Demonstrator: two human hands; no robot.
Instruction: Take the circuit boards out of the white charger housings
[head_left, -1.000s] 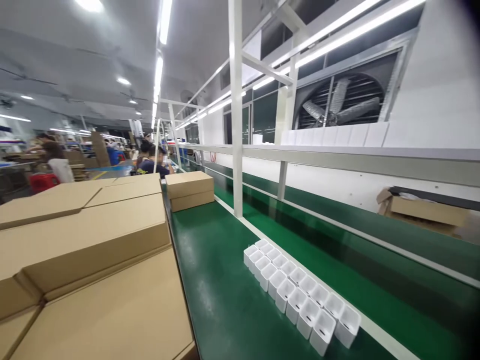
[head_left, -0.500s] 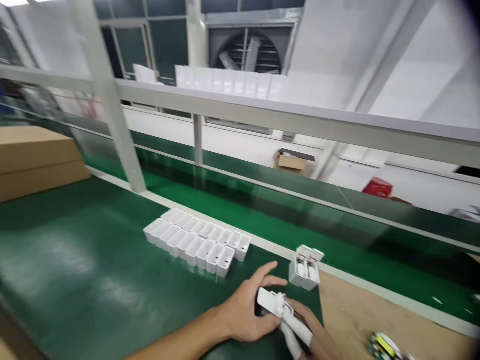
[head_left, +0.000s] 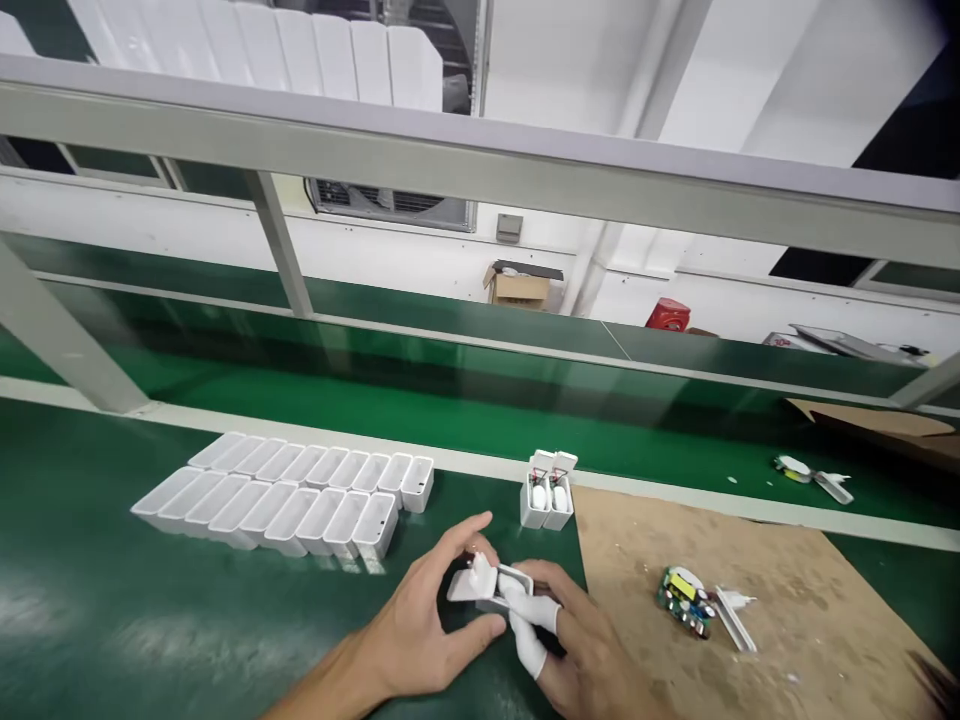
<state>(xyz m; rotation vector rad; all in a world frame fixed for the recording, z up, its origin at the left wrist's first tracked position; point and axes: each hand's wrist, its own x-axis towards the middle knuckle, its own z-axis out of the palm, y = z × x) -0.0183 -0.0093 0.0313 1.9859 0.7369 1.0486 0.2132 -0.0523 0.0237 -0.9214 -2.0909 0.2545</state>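
Both my hands meet low in the middle of the view over the green bench. My left hand (head_left: 427, 625) pinches a small white plastic charger shell (head_left: 480, 585) between thumb and fingers. My right hand (head_left: 581, 645), with white cots on two fingers, grips the same shell from the right side. Just beyond them two white shells with parts inside (head_left: 547, 490) stand upright. To the left lie two rows of empty white shells (head_left: 292, 490), openings up.
A brown cardboard sheet (head_left: 750, 600) covers the bench at right, with a small circuit board (head_left: 684, 595) and a white plug piece (head_left: 735, 615) on it. A green conveyor belt (head_left: 450, 405) runs behind the bench, under a grey frame rail (head_left: 480, 175). Another loose part (head_left: 810, 475) lies on the belt.
The view has swung from far left along the line down to the bench. My hands came into view and closed on the white shell, turning it between them.
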